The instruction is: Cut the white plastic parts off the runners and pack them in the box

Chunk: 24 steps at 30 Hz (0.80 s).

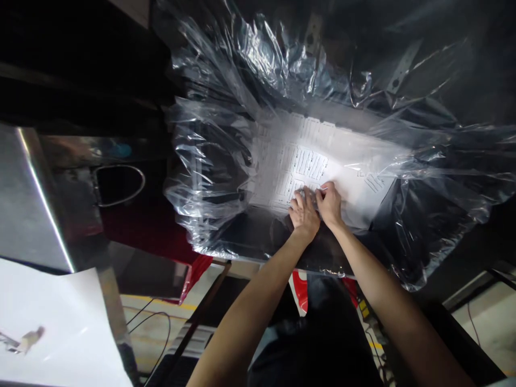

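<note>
A dark bin lined with a see-through plastic sheet (pixel 209 177) lies before me. On its bottom is a layer of thin white pieces (pixel 310 161) with dark wavy edges, set in rows; their kind is too small to make out. My left hand (pixel 305 213) rests on the near part of this layer, palm down, fingers spread and slightly bent. Right beside it, my right hand (pixel 330 205) has its thumb and fingers drawn together at the pieces. Whatever is between those fingertips is hidden. A few more pieces (pixel 374 183) lie slanted at the right.
The liner's crumpled folds hang over the bin's rim all round. At the left are a metal panel (pixel 32 199), a red box-shaped thing (pixel 193 277) and a white surface (pixel 52 322) with a small blurred object on it. Cables (pixel 167 333) run across the floor below.
</note>
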Available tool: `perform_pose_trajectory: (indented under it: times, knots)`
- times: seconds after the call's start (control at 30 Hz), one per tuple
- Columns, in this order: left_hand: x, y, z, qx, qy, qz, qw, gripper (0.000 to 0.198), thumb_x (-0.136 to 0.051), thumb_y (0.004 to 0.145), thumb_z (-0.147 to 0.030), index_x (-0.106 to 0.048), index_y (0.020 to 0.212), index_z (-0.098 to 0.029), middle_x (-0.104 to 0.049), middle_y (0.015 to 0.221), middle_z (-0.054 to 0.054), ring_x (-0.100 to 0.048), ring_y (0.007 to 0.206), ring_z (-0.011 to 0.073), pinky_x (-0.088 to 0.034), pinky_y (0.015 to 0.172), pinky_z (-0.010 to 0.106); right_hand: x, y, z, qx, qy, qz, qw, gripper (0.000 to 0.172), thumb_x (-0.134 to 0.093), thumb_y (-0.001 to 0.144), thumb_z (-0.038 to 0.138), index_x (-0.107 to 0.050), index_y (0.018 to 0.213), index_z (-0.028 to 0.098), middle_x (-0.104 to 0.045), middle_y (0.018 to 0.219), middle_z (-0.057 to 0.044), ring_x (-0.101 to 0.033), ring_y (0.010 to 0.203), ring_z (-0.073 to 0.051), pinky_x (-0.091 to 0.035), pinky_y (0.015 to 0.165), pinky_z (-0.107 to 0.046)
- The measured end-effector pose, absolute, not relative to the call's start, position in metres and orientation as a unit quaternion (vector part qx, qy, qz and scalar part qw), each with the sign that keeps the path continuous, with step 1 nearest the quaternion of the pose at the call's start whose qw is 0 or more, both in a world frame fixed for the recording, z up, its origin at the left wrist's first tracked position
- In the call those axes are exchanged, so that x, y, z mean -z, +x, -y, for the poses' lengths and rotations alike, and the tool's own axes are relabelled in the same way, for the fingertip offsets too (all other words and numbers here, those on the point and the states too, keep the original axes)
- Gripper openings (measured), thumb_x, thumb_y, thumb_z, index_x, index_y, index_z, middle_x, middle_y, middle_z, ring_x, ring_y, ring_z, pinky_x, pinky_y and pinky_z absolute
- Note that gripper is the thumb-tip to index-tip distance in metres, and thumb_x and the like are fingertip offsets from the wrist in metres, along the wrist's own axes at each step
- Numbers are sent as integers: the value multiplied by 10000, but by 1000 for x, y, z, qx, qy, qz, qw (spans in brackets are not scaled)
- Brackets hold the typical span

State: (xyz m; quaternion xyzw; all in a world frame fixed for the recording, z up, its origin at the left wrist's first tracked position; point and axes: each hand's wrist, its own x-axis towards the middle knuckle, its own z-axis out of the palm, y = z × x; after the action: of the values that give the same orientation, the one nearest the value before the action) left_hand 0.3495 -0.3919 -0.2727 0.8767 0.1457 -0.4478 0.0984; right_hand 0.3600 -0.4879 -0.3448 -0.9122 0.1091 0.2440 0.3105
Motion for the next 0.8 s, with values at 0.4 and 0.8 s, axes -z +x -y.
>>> perform_pose_trajectory:
  times: [0.4, 0.8]
  knots:
    - [275, 379, 392, 383, 912, -25, 147, 742, -514, 981, -226, -232, 1667, -220, -105, 1771, 105, -173, 1601, 378, -224, 1289, 571, 312, 413, 538, -147, -953, -144, 224, 321, -565, 946, 313, -598, 1235, 178, -594, 1257, -177, -563, 1178, -312, -451, 1042, -511]
    - [294, 398, 406, 349, 921, -36, 169, 706, -396, 993, -191, -190, 1652, -43, -229, 1723, 210, -181, 1599, 391, -126, 1309, 603, 340, 457, 577, -122, -971, -119, 167, 442, -612, 916, 309, -612, 1331, 158, -586, 1310, -228, -508, 1261, -378, -429, 1078, -557]
